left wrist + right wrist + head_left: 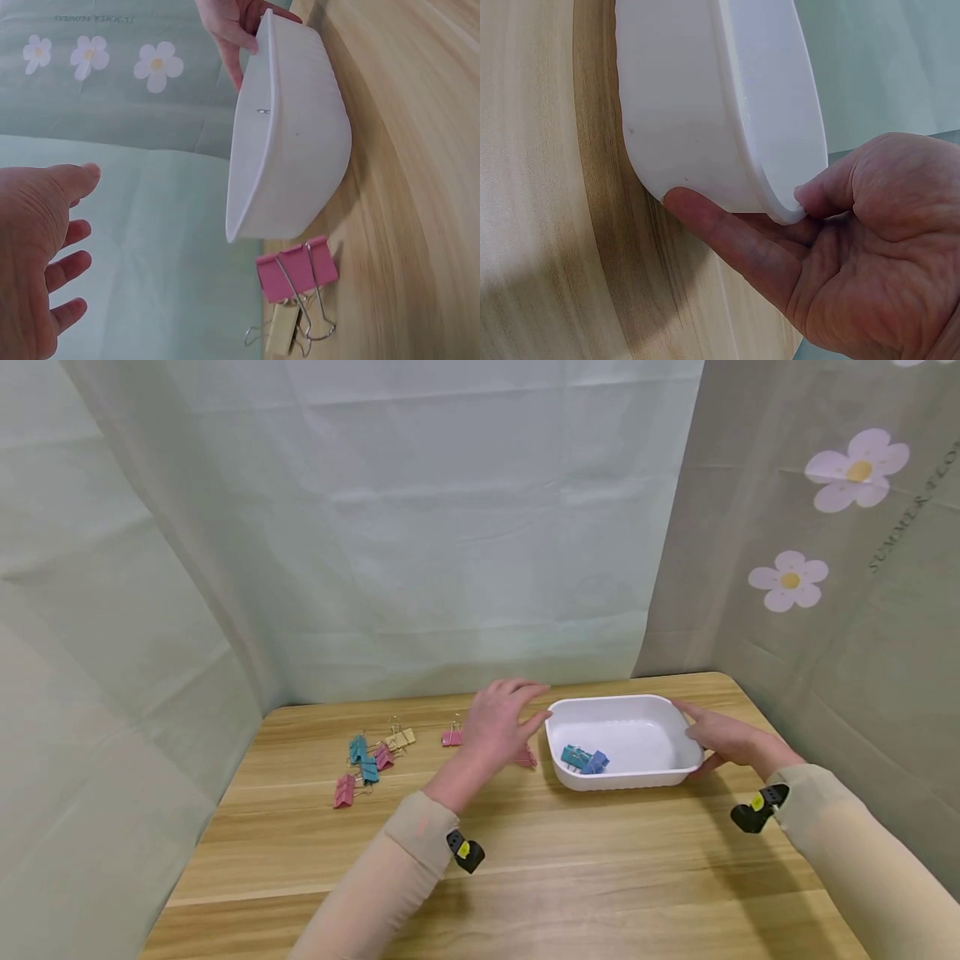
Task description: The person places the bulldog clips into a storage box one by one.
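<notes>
My right hand (pixel 723 739) grips the right end of a white plastic tray (pixel 637 780). In the right wrist view its thumb (pixel 829 187) hooks over the rim and fingers lie along the outer wall. Inside the tray, at its front left, lie a teal binder clip (pixel 575 757) and a blue binder clip (pixel 596 763). My left hand (pixel 495 727) hovers by the tray's left end with nothing in it, fingers loosely spread. A pink binder clip (pixel 527 757), partly hidden behind that hand, lies beside the tray. The left wrist view shows a pink clip (pixel 298 271) overlapping a yellow one (pixel 283 328).
Another pink binder clip (pixel 452 737) lies left of my left hand. Further left is a loose group with a yellow clip (pixel 401 739), a teal clip (pixel 357 748) and a pink clip (pixel 343 792), among others. Curtains (pixel 480 527) hang around the wooden table (pixel 570 877).
</notes>
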Tool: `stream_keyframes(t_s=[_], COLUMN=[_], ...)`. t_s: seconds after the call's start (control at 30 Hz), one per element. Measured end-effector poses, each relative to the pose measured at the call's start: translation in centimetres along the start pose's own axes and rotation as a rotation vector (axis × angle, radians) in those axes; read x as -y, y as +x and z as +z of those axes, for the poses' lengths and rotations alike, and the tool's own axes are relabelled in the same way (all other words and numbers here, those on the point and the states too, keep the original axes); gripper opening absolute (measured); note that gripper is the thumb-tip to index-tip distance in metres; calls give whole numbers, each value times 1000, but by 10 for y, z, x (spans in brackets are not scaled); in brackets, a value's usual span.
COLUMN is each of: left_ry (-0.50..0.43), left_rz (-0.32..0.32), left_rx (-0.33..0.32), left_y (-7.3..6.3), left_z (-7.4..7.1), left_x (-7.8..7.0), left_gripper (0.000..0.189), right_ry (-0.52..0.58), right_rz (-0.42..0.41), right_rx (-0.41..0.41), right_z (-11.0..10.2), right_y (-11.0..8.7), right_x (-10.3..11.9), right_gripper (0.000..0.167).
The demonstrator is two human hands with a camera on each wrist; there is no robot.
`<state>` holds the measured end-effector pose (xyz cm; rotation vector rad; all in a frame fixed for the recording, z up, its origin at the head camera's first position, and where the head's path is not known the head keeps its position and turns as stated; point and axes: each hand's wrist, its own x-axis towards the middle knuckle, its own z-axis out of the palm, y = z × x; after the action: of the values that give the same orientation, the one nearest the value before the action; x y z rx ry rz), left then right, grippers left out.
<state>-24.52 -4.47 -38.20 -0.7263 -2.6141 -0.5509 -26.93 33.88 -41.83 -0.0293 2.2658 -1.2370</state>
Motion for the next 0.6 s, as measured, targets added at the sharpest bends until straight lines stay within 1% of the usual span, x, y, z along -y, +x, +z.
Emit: stream_keyframes(t_s=[0.17,0.37,0.6], left_ry=[-12,-7,-8], left_rz=[-11,-44,-53], left_rx=[-18,-32,-45], left_y=[-6,-12,-16], left_z=[-4,-10,-17], left_x=[9,21,28], left_gripper=[41,42,42], right_ry=[0,3,-4], right_rz=[-1,-6,-11], right_rx=[2,3,6], right_z=[1,2,0], right_y=[-2,-3,-4], right_x=[2,4,4], right_gripper=[75,75,75])
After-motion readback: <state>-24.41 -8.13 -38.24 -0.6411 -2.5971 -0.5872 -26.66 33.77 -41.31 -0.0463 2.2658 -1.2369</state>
